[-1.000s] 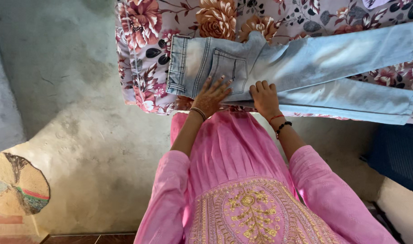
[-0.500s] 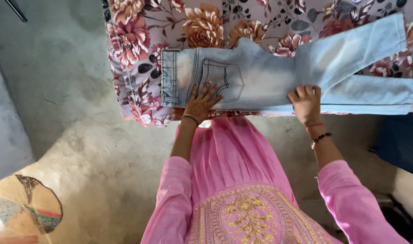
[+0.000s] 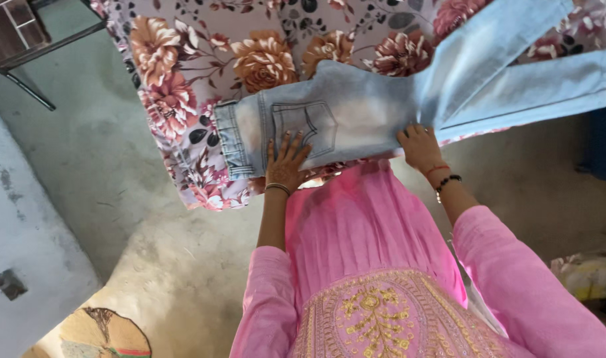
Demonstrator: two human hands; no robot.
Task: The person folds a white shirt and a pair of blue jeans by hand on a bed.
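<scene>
Overhead, spread left hand (image 3: pixel 284 167) fingers press jeans (image 3: pixel 356 116) on floral bedsheet (image 3: pixel 183 73) (concrete floor (image 3: pixel 117 192) below).

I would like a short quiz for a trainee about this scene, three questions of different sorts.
1. True or false: the left hand lies flat on the jeans near the back pocket.
2. The right hand touches: A) the waistband, B) where the legs begin, C) a hem?
3. What pattern has the sheet under the jeans?

Key: 1 true; 2 B; 3 floral.
</scene>
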